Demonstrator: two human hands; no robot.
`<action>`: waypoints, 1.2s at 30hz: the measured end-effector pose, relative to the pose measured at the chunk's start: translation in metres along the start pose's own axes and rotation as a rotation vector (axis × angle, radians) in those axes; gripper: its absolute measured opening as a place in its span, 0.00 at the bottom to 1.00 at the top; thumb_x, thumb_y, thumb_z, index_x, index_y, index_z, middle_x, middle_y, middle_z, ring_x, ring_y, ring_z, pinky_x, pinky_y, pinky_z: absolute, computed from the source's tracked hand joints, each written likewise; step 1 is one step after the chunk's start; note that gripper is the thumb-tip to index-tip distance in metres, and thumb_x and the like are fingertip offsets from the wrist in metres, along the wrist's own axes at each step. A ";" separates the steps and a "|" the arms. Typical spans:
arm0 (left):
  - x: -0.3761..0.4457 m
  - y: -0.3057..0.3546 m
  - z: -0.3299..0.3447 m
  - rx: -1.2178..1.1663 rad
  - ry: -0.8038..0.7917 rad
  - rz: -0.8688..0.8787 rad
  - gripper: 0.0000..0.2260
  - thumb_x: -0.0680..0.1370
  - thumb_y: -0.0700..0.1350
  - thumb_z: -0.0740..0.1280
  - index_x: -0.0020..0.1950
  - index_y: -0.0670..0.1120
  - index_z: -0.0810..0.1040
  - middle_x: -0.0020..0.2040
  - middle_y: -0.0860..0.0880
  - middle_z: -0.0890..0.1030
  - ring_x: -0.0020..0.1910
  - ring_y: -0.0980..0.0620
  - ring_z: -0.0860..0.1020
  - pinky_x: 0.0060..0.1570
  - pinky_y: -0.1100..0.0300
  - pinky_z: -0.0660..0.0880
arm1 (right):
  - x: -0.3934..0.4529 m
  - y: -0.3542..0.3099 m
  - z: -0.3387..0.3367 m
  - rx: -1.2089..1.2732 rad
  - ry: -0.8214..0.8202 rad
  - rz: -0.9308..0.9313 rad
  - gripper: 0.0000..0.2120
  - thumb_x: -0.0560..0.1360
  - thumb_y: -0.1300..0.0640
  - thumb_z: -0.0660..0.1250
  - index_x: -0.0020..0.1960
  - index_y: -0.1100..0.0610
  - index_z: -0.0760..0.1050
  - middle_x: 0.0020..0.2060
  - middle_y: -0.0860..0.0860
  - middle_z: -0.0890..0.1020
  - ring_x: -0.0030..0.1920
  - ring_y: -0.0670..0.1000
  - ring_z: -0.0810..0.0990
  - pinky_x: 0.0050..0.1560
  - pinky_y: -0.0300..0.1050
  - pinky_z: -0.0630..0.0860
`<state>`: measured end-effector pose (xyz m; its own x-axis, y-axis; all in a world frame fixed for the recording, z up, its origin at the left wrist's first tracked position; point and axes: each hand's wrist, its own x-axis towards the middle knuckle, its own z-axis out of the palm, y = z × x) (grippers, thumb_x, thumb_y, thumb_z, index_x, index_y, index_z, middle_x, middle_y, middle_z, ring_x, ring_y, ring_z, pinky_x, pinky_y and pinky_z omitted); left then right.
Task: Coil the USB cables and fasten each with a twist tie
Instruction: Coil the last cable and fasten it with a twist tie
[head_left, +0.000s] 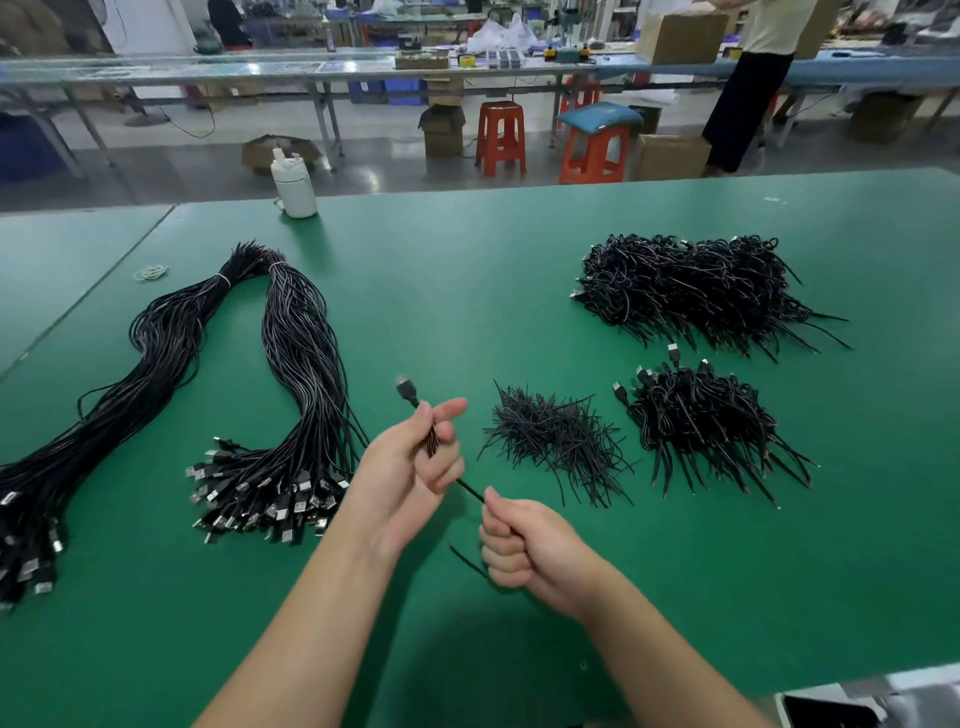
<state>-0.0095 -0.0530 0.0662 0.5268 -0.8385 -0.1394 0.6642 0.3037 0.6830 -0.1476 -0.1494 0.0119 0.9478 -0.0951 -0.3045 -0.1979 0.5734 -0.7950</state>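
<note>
Your left hand and right hand both grip one cable; tied coils upper right, loose bundles left remain.

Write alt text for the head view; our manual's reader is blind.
Two hands hold one black cable over a green table: the left hand grips it near the plug, the right hand clasps the other end. Uncoiled cable bundles lie left, loose twist ties and tied coils right.
</note>
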 end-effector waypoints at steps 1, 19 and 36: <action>-0.004 0.004 -0.002 0.042 -0.129 -0.045 0.14 0.81 0.46 0.61 0.56 0.36 0.77 0.30 0.51 0.74 0.20 0.59 0.64 0.21 0.65 0.63 | 0.000 -0.003 -0.002 0.023 -0.004 -0.018 0.20 0.81 0.47 0.61 0.32 0.53 0.65 0.25 0.48 0.57 0.23 0.46 0.53 0.23 0.39 0.51; 0.001 -0.024 0.005 0.218 0.204 0.021 0.16 0.86 0.45 0.53 0.61 0.34 0.74 0.53 0.40 0.84 0.51 0.46 0.84 0.43 0.59 0.81 | -0.002 -0.021 0.020 -0.641 0.185 -0.082 0.15 0.85 0.57 0.54 0.43 0.55 0.74 0.27 0.48 0.65 0.27 0.48 0.60 0.29 0.44 0.59; -0.008 -0.018 0.010 0.272 -0.023 -0.163 0.12 0.83 0.42 0.59 0.44 0.38 0.75 0.51 0.31 0.82 0.48 0.37 0.84 0.43 0.53 0.82 | 0.002 -0.019 0.017 -0.396 0.296 -0.275 0.16 0.71 0.66 0.75 0.57 0.60 0.79 0.46 0.61 0.85 0.44 0.51 0.81 0.42 0.46 0.81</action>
<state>-0.0306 -0.0566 0.0622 0.4104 -0.8773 -0.2486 0.5713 0.0349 0.8200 -0.1374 -0.1466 0.0352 0.8784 -0.4547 -0.1475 -0.0870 0.1514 -0.9846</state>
